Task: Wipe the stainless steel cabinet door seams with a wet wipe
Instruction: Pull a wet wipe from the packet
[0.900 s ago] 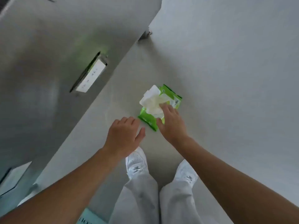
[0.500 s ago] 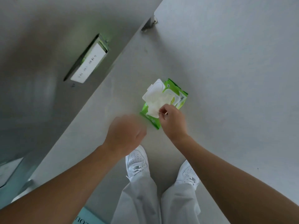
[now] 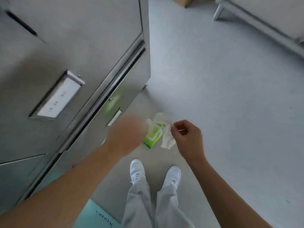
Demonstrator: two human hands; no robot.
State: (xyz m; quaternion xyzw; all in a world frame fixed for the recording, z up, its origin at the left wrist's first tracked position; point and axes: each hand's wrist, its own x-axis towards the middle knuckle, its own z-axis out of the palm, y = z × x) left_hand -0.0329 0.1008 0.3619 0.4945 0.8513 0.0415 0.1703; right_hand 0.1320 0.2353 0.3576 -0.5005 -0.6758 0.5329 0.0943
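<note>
**A wet wipe pinched in the right hand beside a steel cabinet**

A crumpled white wet wipe [image 3: 167,137] hangs from the right hand [image 3: 187,139], pinched at its upper edge between thumb and forefinger, with the other fingers curled into the palm. The wipe's loose end droops down. Its upper part lies against the top right corner of a green wipe pack [image 3: 153,134], just to the left. Whether the pack lies on the pale grey floor [image 3: 222,96] or is lifted off it cannot be told.

The left hand [image 3: 126,134] is a blur and covers the pack's left edge. Its fingers cannot be made out, nor whether it touches the pack. Both forearms reach forward from the bottom corners, and the hands are near each other but apart.

To the left stands the stainless steel cabinet [image 3: 82,38]. A dark door seam [image 3: 115,83] runs slantwise down its front, and a framed white label holder [image 3: 56,97] sits on the nearer door. Below the hands are two white shoes [image 3: 137,168] and light grey trousers [image 3: 148,204]. A teal sheet [image 3: 97,214] lies at the bottom edge.
</note>
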